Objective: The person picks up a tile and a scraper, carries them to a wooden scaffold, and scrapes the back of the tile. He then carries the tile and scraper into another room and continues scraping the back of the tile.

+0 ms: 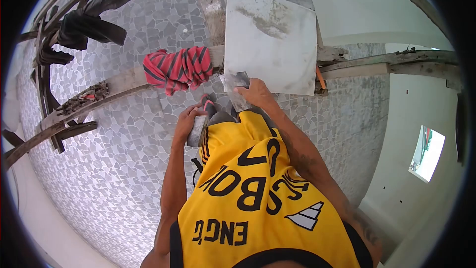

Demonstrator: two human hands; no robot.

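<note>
The floor (114, 168) fills most of the view — small irregular grey stones set in pale joints, a pebbled mosaic that runs from the near edge to the far one. Across it lie several rough wooden planks (119, 87), weathered and caked with dried mortar, crossing toward the far left corner. On the planks at the far edge rests one large square tile (270, 44), smooth and pale, with a grey smear of mortar across its upper face. A plain white wall (421, 119) closes the right side.

The person wears a yellow jersey (258, 193) with black lettering. One red cloth (178, 69) with dark stripes is draped over a plank just left of the tile's near left corner; one dark garment (87, 30) hangs on the planks at the far left.

The right hand (255, 93) is closed round the handle of a flat metal trowel (235, 82), its blade lying at the tile's near left corner. The left hand (191, 119) wraps its fingers over a small grey block (198, 131) — blunt, rectangular, stone-like — held just below the trowel, near one sandal (208, 104) with red straps.
</note>
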